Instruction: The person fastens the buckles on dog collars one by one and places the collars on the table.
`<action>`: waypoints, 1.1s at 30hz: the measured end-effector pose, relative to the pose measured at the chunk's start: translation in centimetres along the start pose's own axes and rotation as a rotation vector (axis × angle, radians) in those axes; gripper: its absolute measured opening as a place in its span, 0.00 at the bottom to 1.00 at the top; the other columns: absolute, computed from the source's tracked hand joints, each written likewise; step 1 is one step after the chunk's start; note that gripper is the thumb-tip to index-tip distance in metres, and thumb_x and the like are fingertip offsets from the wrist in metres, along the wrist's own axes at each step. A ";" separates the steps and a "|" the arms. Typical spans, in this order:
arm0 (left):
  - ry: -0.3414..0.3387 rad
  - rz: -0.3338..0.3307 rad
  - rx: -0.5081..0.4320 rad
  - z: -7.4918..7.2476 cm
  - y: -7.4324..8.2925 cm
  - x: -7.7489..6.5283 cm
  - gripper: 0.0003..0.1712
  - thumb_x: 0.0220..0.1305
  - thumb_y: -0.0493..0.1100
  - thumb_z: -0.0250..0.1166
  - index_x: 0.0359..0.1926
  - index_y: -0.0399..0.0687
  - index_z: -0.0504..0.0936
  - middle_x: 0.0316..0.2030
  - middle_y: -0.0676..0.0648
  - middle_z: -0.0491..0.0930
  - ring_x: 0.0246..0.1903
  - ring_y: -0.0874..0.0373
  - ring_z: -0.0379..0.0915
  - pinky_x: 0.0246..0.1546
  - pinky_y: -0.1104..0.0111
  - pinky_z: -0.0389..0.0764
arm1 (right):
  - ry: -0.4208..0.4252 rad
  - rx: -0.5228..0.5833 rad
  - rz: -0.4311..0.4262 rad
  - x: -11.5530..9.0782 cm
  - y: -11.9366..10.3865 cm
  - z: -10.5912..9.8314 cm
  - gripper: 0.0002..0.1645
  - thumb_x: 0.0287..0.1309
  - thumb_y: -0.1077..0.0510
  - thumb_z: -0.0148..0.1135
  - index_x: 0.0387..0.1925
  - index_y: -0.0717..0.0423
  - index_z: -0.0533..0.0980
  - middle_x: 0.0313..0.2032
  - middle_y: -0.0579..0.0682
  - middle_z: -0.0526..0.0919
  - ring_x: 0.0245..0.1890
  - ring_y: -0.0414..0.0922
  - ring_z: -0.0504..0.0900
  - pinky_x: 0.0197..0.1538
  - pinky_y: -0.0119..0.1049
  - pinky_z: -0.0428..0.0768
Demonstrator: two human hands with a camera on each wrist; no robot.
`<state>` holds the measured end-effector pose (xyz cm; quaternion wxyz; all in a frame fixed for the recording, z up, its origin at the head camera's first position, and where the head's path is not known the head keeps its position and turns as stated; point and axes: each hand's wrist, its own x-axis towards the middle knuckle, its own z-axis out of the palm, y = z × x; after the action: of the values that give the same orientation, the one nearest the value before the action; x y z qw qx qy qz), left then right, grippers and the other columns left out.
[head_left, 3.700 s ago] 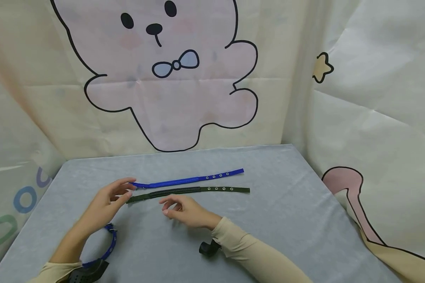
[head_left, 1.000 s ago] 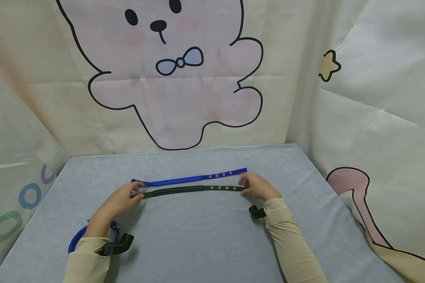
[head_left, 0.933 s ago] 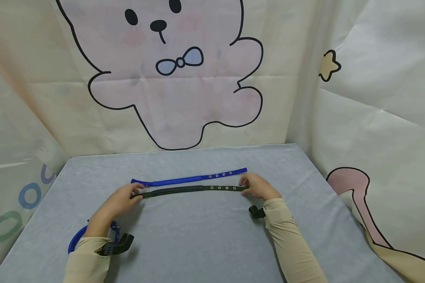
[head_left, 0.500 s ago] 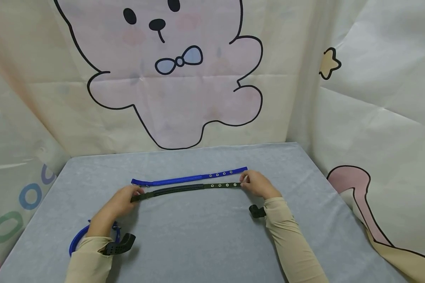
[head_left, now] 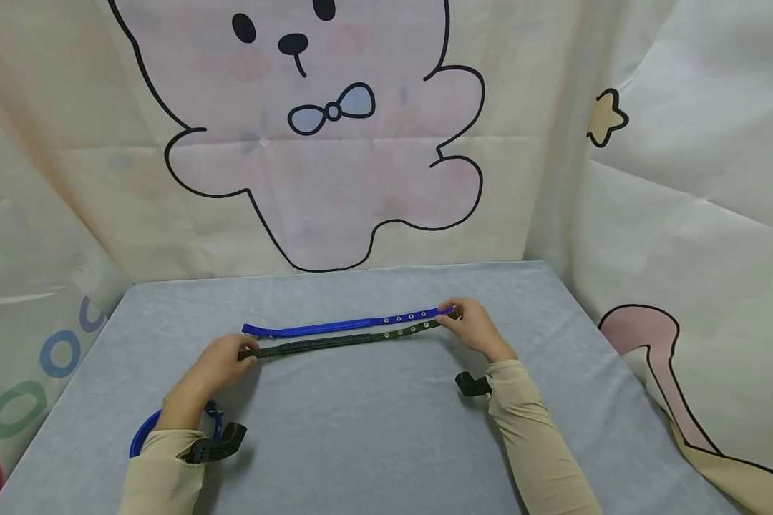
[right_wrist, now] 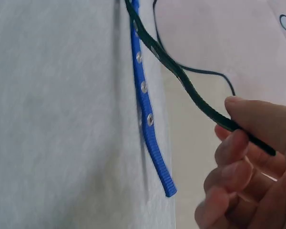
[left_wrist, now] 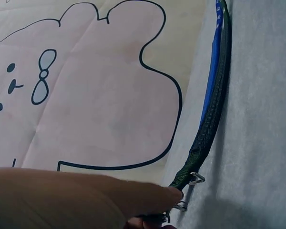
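Note:
A dark green pet collar with several eyelets stretches between my two hands. My left hand pinches its buckle end; in the left wrist view, metal hardware shows beside the thumb. With thumb and forefinger, my right hand pinches the eyelet end, which is lifted off the table in the right wrist view, its tip poking past the fingers. Just behind lies a blue collar, laid out straight. Its free end hangs near my right fingers without being gripped.
Another blue collar, curved into a loop, lies by my left wrist and is partly hidden by it. A grey cloth covers the table. Printed curtains stand behind and at both sides.
Both hands have come to the green collar's ends, the right one moving across from the middle. In the last second the right hand has raised the eyelet end and shifted it back toward the blue collar.

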<state>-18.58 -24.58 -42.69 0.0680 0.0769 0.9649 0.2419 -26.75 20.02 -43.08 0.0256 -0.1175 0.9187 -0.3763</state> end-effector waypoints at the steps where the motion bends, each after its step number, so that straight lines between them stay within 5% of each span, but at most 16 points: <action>1: 0.006 0.007 -0.004 0.0 0.1 0.0 0.13 0.66 0.33 0.63 0.49 0.31 0.82 0.49 0.29 0.82 0.51 0.33 0.78 0.51 0.44 0.78 | 0.001 0.028 -0.016 0.0 0.0 0.0 0.15 0.68 0.59 0.64 0.50 0.65 0.81 0.37 0.60 0.84 0.30 0.45 0.75 0.30 0.35 0.73; 12: 0.141 0.082 -0.142 -0.4 1.2 0.0 0.10 0.67 0.33 0.63 0.48 0.37 0.81 0.28 0.46 0.77 0.28 0.57 0.69 0.30 0.64 0.71 | -0.023 0.303 -0.160 -0.2 -1.1 0.4 0.15 0.70 0.64 0.60 0.54 0.67 0.80 0.39 0.71 0.79 0.26 0.39 0.76 0.34 0.38 0.79; 20: 0.233 0.061 -0.086 -0.8 1.6 0.1 0.15 0.64 0.30 0.65 0.52 0.32 0.83 0.33 0.42 0.83 0.33 0.53 0.76 0.35 0.61 0.76 | 0.018 0.236 -0.222 0.1 -1.7 1.4 0.17 0.70 0.69 0.56 0.58 0.66 0.78 0.51 0.69 0.82 0.38 0.63 0.84 0.38 0.35 0.81; 24: 0.257 0.053 -0.095 -0.7 1.8 0.0 0.12 0.67 0.34 0.65 0.50 0.35 0.84 0.37 0.40 0.83 0.38 0.48 0.79 0.37 0.58 0.79 | 0.030 0.215 -0.230 0.3 -1.8 1.9 0.16 0.71 0.69 0.54 0.57 0.65 0.78 0.55 0.70 0.81 0.42 0.65 0.85 0.39 0.36 0.81; 33: 0.282 0.111 -0.282 -0.4 2.7 -0.1 0.16 0.74 0.41 0.61 0.57 0.39 0.78 0.53 0.34 0.81 0.51 0.39 0.82 0.50 0.49 0.83 | 0.034 0.224 -0.260 -0.3 -2.9 2.3 0.18 0.74 0.68 0.50 0.60 0.61 0.77 0.51 0.64 0.85 0.43 0.64 0.84 0.45 0.46 0.84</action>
<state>-18.25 -22.48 -41.03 -0.0712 0.0849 0.9157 0.3862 -25.60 16.52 -42.68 -0.0259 -0.2253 0.8484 -0.4784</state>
